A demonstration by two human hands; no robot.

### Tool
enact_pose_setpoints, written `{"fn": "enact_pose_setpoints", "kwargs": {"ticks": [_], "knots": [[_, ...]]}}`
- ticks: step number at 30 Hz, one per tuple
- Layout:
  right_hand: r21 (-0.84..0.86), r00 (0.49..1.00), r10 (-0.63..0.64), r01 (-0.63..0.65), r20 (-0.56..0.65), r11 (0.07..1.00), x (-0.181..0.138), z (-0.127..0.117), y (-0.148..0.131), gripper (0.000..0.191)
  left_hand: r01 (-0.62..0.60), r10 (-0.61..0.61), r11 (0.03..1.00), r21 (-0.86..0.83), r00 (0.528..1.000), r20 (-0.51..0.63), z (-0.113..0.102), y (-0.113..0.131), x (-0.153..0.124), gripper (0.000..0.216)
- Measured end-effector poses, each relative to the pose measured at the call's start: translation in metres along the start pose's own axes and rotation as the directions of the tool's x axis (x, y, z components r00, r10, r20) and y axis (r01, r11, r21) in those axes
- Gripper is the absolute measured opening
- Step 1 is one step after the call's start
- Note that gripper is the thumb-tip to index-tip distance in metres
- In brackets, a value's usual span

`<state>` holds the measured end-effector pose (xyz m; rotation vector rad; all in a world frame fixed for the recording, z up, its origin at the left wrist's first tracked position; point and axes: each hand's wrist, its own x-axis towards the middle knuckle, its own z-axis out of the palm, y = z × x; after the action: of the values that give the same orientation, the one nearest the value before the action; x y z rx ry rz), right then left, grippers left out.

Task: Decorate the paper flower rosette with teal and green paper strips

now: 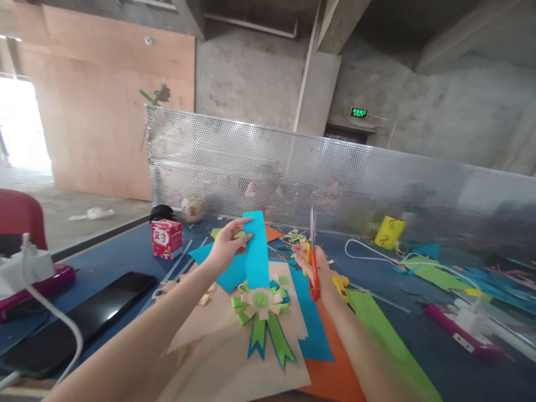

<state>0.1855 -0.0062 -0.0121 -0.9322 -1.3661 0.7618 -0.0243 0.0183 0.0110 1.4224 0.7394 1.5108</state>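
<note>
Between thumb and fingers, my left hand [228,244] pinches the upper left edge of a blue strip [257,251] of felt or paper, held upright. My right hand [323,269] grips scissors [314,273] with red and yellow handles, blades pointing up, apart from the strip. Just below the strip's lower end lies a rosette [262,301] with beige and green loops, some blue ones and two forked green-and-blue tails. Under it is a beige sheet [226,363], overlapping blue [312,329] and orange [335,374] sheets. A yellow tool [341,282], partly hidden, lies by my right wrist.
A black phone [121,298] and a red box [166,239] are on the left. Power strips [460,332] with white cables lie at both sides. Scraps [293,237] and a yellow roll [389,231] sit before a perforated metal screen [234,151]. Green sheets [385,329] lie right.
</note>
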Motion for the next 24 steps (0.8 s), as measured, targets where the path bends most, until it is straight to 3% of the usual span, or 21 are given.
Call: {"fn": "enact_pose_setpoints", "kwargs": {"ticks": [4,8,10,13,16,18,20,24], "knots": [[0.087,0.954,0.083,-0.112,0.288,0.990,-0.012,0.022,-0.002,0.027,-0.080,0.073,0.995,-0.062,0.991,-0.113,-0.007,0.000,-0.011,0.075],[-0.068,0.940,0.217,-0.206,0.262,0.976,-0.011,0.049,0.002,0.031,-0.061,0.024,0.986,-0.156,0.973,-0.229,-0.011,-0.005,-0.010,0.089],[-0.137,0.946,0.232,-0.205,0.225,0.969,-0.004,0.057,0.005,0.034,-0.058,0.005,0.975,-0.215,0.970,-0.242,-0.017,-0.007,-0.008,0.076],[-0.175,0.948,0.266,-0.235,0.177,0.956,0.003,0.060,0.007,0.036,-0.048,-0.020,0.960,-0.275,0.972,-0.236,-0.023,-0.013,-0.006,0.039],[-0.167,0.941,0.304,-0.279,0.150,0.946,-0.001,0.054,0.005,0.031,0.074,-0.123,0.954,-0.289,0.980,-0.157,-0.022,-0.021,-0.010,0.031],[-0.193,0.935,0.313,-0.280,0.168,0.940,-0.007,0.047,0.005,0.028,0.195,-0.202,0.963,-0.188,0.979,-0.021,-0.016,-0.025,-0.013,0.028],[-0.234,0.931,0.312,-0.266,0.189,0.935,-0.010,0.041,0.008,0.026,0.219,-0.218,0.976,-0.003,0.974,0.060,-0.012,-0.027,-0.015,0.024],[-0.271,0.924,0.265,-0.190,0.277,0.944,-0.006,0.028,0.025,0.025,0.136,-0.129,0.953,0.271,0.991,-0.045,-0.013,-0.025,-0.015,0.037]]}}
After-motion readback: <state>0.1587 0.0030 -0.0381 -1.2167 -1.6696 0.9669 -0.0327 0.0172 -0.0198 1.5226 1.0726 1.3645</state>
